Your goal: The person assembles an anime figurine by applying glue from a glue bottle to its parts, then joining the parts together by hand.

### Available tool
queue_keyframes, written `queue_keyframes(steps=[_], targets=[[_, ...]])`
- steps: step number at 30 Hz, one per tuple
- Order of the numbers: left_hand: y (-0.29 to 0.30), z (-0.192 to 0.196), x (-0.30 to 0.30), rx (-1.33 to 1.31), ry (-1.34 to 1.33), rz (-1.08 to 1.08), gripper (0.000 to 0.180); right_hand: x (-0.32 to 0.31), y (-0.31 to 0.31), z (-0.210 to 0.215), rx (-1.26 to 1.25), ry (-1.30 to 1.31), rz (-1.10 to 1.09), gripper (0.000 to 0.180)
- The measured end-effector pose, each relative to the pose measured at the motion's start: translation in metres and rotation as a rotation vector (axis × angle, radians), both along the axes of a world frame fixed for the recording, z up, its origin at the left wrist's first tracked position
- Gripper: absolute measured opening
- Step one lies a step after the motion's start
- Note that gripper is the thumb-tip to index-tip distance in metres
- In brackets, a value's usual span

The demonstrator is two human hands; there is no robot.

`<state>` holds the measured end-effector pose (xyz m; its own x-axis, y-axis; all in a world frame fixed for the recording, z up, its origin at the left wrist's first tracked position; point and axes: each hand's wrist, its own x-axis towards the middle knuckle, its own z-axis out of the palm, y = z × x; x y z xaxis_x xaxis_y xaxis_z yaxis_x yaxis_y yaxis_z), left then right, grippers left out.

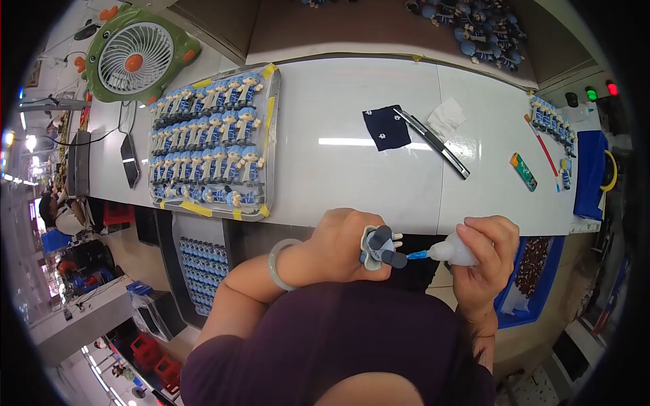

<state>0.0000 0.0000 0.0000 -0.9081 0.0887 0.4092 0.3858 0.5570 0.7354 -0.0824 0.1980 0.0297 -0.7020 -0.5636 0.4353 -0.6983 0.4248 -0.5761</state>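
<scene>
Gripping a small grey-and-blue toy figurine (379, 249) in a closed fist, the left hand (342, 247) holds it just off the near edge of the long white worktable (352, 155), above the person's purple-clad lap. The fingers are curled tight around the figurine's body, so that only its dark legs and pale underside stick out on the thumb side, pointing toward the other hand. A pale green bangle (277, 264) sits on that wrist.

The right hand (484, 254) pinches a small translucent squeeze bottle (452, 252) between thumb and bent fingers. The bottle lies roughly level, its long axis running left to right, and its thin blue nozzle (418, 255) aims straight at the figurine's legs, the tip just beside them; whether it touches cannot be told. The two hands are level with each other, the figurine to the left of the nozzle tip.

On the table, well apart from the hands, a clear tray of blue-uniformed figurines (213, 145) lies to the left, a dark blue cloth square (386, 127) and a long black tool (433, 142) farther back.
</scene>
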Motion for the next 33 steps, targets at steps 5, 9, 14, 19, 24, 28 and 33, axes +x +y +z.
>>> queue_keyframes(steps=[5,9,14,19,24,28,33], targets=[[0.005,0.007,0.005,-0.075,0.068,0.180,0.027,0.006,0.003,0.008,0.085,0.142,-0.027,0.034],[0.000,0.008,0.004,-0.209,0.117,0.165,0.025,0.006,0.005,0.010,0.128,0.211,-0.036,0.036],[0.001,0.009,0.002,-0.325,0.111,0.173,0.021,0.007,0.005,0.013,0.169,0.271,-0.046,0.033],[0.000,0.015,-0.001,-0.233,0.046,0.151,0.029,0.007,0.002,0.015,0.192,0.319,-0.055,0.029],[0.000,0.017,-0.003,-0.174,0.010,0.138,0.038,0.006,0.003,0.016,0.219,0.343,-0.056,0.026],[0.001,0.017,-0.003,-0.162,0.011,0.136,0.037,0.005,0.003,0.019,0.231,0.353,-0.051,0.023],[0.002,0.017,-0.002,-0.183,0.028,0.137,0.037,0.005,0.003,0.020,0.247,0.363,-0.044,0.020]])
